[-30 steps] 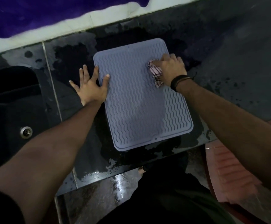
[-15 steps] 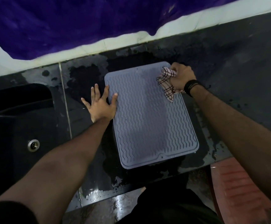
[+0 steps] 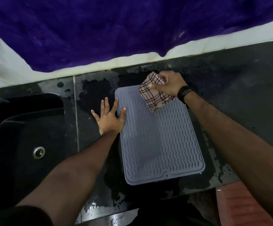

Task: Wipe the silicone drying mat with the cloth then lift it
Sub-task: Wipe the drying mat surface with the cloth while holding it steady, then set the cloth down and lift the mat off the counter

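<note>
The grey-blue rectangular silicone drying mat with wavy ridges lies flat on the wet black stone surface, its long side running away from the person, just right of the dark sink basin. The left hand rests with straight, spread fingers across the mat's left edge, thumb and forefinger on the silicone and the other fingers on the surface, pinning it in place as it did a second ago. The right hand, with a black band at the wrist, grips the bunched pink cloth with dark check lines. The change is here: a second ago this hand pressed the cloth down on the upper right of the mat; now it has drawn up to the far right corner and the cloth seems to hang loose from the fist, its lower end dangling over the ridges rather than rubbing them. That reads as the end of a wiping stroke. The mat's middle shows a darker, smeared patch, so whether another pass follows or the lift comes next cannot be told; the mat is not yet raised.
</note>
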Demonstrator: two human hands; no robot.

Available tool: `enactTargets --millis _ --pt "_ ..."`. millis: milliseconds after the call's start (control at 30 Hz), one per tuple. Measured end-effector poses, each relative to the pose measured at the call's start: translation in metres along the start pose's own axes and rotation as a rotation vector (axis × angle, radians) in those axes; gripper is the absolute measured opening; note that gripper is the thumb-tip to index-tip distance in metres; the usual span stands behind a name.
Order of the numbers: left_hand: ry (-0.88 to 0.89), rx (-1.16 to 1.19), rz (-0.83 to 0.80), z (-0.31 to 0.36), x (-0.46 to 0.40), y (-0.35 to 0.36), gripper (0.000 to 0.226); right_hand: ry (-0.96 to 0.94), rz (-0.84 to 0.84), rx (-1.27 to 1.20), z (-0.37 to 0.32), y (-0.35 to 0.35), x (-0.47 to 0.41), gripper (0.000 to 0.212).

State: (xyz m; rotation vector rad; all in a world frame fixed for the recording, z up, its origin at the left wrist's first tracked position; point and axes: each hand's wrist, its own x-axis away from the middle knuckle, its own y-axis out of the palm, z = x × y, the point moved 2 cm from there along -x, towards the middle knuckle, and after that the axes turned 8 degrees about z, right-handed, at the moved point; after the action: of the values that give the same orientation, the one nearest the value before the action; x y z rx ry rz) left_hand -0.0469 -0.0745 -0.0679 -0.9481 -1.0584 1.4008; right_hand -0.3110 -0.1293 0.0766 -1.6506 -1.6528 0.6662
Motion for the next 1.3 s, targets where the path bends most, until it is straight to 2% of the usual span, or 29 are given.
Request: enactTargets --millis 233,333,533,700,867,933,1033,1167,1233,1300 --pt "0.000 0.037 0.022 -0.004 -0.003 0.004 0.073 -0.237 0.064 0.161 -0.097 0.043 -0.044 0.047" --pt "-0.002 0.052 0.063 -0.005 -0.003 0.007 0.070 -0.244 0.059 0.145 -0.127 0.050 -0.054 0.047" --pt "0.004 0.073 0.101 -0.007 -0.006 0.013 0.069 -0.146 -0.033 0.012 -0.148 0.055 -0.072 0.044" --pt "-0.014 0.198 0.110 -0.009 -0.001 0.005 0.071 -0.087 -0.114 0.022 -0.153 0.065 -0.068 0.029" --pt "0.048 0.353 0.073 -0.019 0.011 -0.015 0.079 -0.242 -0.151 0.154 -0.168 0.078 -0.057 0.037" --pt "0.068 0.358 0.053 -0.032 0.023 -0.020 0.074 -0.332 -0.145 0.215 -0.178 0.085 -0.053 0.039" --pt "0.058 0.308 0.129 -0.060 0.050 -0.025 0.069 -0.461 -0.095 0.335 -0.193 0.099 -0.053 0.035" --pt "0.044 0.251 0.191 -0.091 0.068 -0.029 0.076 -0.606 0.098 0.399 -0.221 0.109 -0.071 0.026" --pt "0.047 0.237 0.211 -0.099 0.072 -0.027 0.076 -0.650 0.188 0.435 -0.235 0.117 -0.081 0.029" --pt "0.063 0.236 0.237 -0.103 0.075 -0.023 0.074 -0.671 0.195 0.461 -0.237 0.134 -0.082 0.036"
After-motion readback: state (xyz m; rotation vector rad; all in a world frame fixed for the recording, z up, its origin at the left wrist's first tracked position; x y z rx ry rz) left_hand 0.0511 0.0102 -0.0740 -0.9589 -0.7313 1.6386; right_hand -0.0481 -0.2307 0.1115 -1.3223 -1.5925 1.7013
